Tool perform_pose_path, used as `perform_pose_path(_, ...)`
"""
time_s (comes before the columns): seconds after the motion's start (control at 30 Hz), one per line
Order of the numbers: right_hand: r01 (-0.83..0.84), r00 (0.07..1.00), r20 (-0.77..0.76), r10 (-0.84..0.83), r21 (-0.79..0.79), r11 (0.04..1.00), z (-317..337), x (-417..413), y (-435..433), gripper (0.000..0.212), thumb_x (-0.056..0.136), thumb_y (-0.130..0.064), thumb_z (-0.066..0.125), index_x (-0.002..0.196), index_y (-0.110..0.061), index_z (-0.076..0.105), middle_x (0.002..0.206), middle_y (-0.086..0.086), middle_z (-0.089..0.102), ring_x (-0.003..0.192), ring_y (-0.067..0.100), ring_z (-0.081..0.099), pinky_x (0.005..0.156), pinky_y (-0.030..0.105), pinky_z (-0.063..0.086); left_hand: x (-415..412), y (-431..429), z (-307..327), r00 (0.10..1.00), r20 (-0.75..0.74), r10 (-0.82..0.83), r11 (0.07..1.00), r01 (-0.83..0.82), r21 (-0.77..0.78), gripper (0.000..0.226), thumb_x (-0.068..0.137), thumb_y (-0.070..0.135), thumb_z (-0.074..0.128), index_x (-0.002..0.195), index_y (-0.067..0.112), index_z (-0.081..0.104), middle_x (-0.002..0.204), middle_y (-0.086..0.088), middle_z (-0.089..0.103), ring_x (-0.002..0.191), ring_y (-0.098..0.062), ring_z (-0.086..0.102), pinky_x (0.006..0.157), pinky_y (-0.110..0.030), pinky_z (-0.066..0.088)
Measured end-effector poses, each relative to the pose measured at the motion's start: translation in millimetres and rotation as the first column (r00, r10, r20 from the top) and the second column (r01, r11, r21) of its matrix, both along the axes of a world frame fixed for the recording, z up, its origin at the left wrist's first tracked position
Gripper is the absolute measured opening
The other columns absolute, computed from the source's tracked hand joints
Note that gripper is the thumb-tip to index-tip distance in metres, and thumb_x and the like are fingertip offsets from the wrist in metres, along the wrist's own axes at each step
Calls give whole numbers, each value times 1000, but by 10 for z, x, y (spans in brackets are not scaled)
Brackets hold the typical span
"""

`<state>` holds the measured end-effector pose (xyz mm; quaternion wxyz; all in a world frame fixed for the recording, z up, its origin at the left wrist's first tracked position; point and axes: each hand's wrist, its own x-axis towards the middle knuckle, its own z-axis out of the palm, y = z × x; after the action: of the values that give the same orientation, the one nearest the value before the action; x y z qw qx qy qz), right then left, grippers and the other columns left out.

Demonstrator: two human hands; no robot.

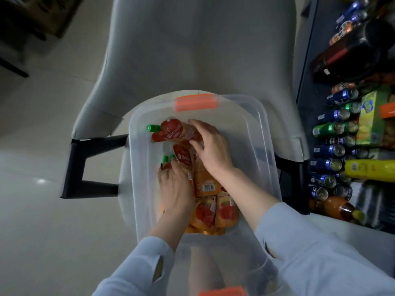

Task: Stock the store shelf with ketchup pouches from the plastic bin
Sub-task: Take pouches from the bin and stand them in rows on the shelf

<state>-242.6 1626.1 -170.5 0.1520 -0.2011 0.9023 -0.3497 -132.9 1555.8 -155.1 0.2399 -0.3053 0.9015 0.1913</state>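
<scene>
Pouches (pixel 205 212) of ketchup lie in a loose heap in the bin (pixel 267 133), which sits on a chair (pixel 192 50) just beside the shelf (pixel 307 60). None of them has left the bin as far as I can see, so I judge the step in hand to be the pick-up, not the placing.

My right hand (pixel 210 148) is spread over the base of the far pouch (pixel 173 131), which lies on its side with its green cap (pixel 152 127) pointing left. Forefinger on its far edge and thumb on its near edge, the hand spans the pouch, and I take that as a hold on it, though a light one. My left hand (pixel 175 186) lies nearer to me on the heap, fingers fairly straight and pressing down by two more green caps; I see nothing pinched in it.

Next I would firm the right hand's hold, lift the far pouch above the bin's rim, and swing it right to the shelf. That side is crowded with cans (pixel 333 150) and bottles, and I cannot make out a free slot for ketchup from here, so I will need to look up first. The pouch is soft and will likely sag, so gripping near the cap may serve better.
</scene>
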Motion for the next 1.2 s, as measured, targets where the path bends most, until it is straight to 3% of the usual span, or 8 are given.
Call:
perform_pose_path(0.2,-142,986,-59,157,213,967,-43,-33,-244,35,78,-18,82,108,-9,68,111,13,57,101,32,55,86,47,51,212,166,191,973,177,-150,988,155,-13,75,84,27,61,146,10,22,134,-12,47,125,-32,41,112,-39,27)
perform_pose_path(0.3,-158,982,-72,175,198,967,20,-40,-162,25,80,-21,79,101,-11,69,112,9,61,103,30,55,87,46,48,218,157,259,978,182,-98,995,96,21,58,85,23,60,137,17,35,125,-8,49,116,-29,50,103,-38,35)
perform_pose_path(0.47,263,939,255,-232,-96,960,397,109,212,34,95,-29,67,125,-17,57,107,-4,69,94,14,68,80,28,57,165,7,365,976,195,93,981,-124,150,39,88,15,52,126,17,46,115,-10,49,103,-34,56,92,-41,45)
perform_pose_path(0.57,390,870,349,-349,-53,919,520,323,520,27,93,-42,63,116,-42,51,97,-19,64,91,8,67,80,35,60,203,-136,434,931,194,310,863,-361,353,31,85,12,56,115,18,57,103,-6,61,91,-28,63,84,-42,56)
perform_pose_path(0.63,428,815,424,-395,19,904,556,467,647,19,86,-55,58,101,-59,46,95,-19,66,90,8,68,80,47,60,250,-194,536,861,238,450,685,-504,527,25,85,6,61,108,15,59,94,-5,68,83,-24,69,76,-42,60)
perform_pose_path(0.77,521,683,598,-419,4,854,777,731,756,26,82,-53,63,97,-68,49,103,-14,71,92,11,72,83,47,61,338,-179,853,761,375,530,329,-591,736,42,82,-2,69,120,13,57,106,-11,70,90,-26,71,76,-41,60)
perform_pose_path(1.03,667,581,691,-431,-99,739,1723,1105,979,22,93,-28,68,114,-30,64,102,-6,75,85,8,74,68,22,58,504,-341,1569,875,362,320,136,-420,897,50,84,-10,60,127,15,56,120,-18,64,106,-34,66,80,-44,59)
perform_pose_path(1.2,739,559,670,-489,-134,661,2410,1483,1115,19,94,-35,66,109,-24,66,96,1,77,82,15,76,74,32,61,559,-233,2235,942,231,246,216,-285,934,33,90,21,63,122,27,55,112,-7,70,97,-23,71,72,-36,60)
